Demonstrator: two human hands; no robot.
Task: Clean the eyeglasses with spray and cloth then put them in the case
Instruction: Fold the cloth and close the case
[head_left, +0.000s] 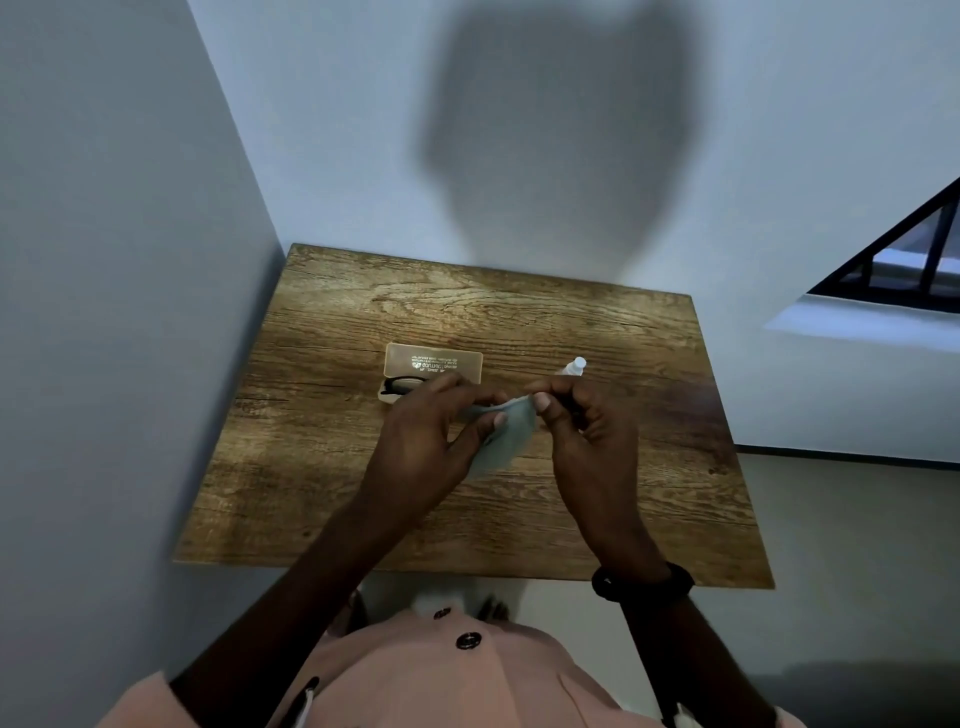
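A pale grey-green cloth (506, 434) hangs between my two hands above the middle of the wooden table (597, 493). My left hand (431, 441) pinches its left part and my right hand (587, 421) pinches its top right corner. A beige glasses case (434, 364) lies open beyond my left hand, its lid raised with white lettering on it. Black eyeglasses (400, 387) lie in the case's lower half, partly hidden by my left fingers. A small clear spray bottle (574, 366) with a white cap lies just beyond my right hand.
The table stands in a corner, with a grey wall on the left and another behind it. Its near edge is close to my body. A dark window frame (904, 260) sits at the far right, and pale floor runs to the table's right.
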